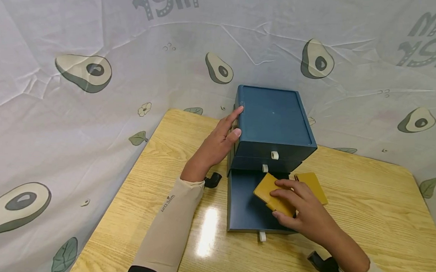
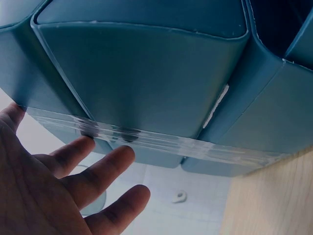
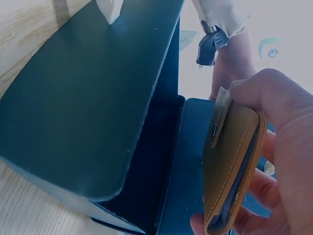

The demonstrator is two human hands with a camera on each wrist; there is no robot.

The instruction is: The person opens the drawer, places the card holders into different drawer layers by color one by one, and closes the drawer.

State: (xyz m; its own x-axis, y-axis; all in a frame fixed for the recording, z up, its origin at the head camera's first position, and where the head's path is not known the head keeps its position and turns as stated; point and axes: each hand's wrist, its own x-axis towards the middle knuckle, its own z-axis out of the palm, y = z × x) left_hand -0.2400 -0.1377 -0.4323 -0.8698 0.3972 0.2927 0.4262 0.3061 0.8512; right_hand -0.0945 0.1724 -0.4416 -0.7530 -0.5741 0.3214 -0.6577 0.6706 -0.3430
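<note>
A dark blue drawer unit (image 1: 275,114) stands on the table, its bottom drawer (image 1: 243,203) pulled out towards me. My left hand (image 1: 216,144) touches the unit's left side with extended fingers; the left wrist view shows those fingers (image 2: 100,174) beside the side wall (image 2: 137,78). Over the drawer, my right hand (image 1: 311,213) pinches a mustard-yellow wallet (image 1: 268,188) between thumb and fingers. Stitching and a snap strap show on the tilted wallet (image 3: 230,156) in the right wrist view. Right of the drawer lies another flat yellow item (image 1: 313,186), partly behind my right hand.
White pull tabs mark the drawer fronts, one being the lowest tab (image 1: 262,236). Clear tape (image 2: 186,147) runs along the unit's side. The wooden table (image 1: 141,202) ends at a pale avocado-print cloth (image 1: 147,74) behind the unit.
</note>
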